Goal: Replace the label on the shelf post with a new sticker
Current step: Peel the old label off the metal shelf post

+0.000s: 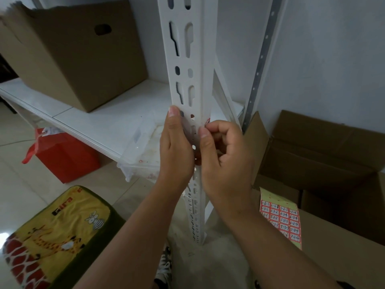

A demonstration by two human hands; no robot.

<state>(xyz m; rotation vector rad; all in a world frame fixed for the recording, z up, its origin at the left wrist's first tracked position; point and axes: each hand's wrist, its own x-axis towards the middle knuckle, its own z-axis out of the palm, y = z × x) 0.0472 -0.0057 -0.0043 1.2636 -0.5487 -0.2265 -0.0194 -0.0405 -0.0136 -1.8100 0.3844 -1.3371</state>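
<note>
The left hand point(176, 151) is lying flat with straight fingers against the white shelf post point(188, 80), while the right hand point(226, 161) is pinching the red-and-white label point(206, 122) stuck on the post's corner.

There is only one view, from a wide-angle camera worn on the head. It looks forward and down, very near the white shelf post point(188, 84) in the middle of the picture. The shelf point(100, 119) lies to the left, cardboard boxes point(325, 155) to the right, and the floor point(16, 163) below.
</note>
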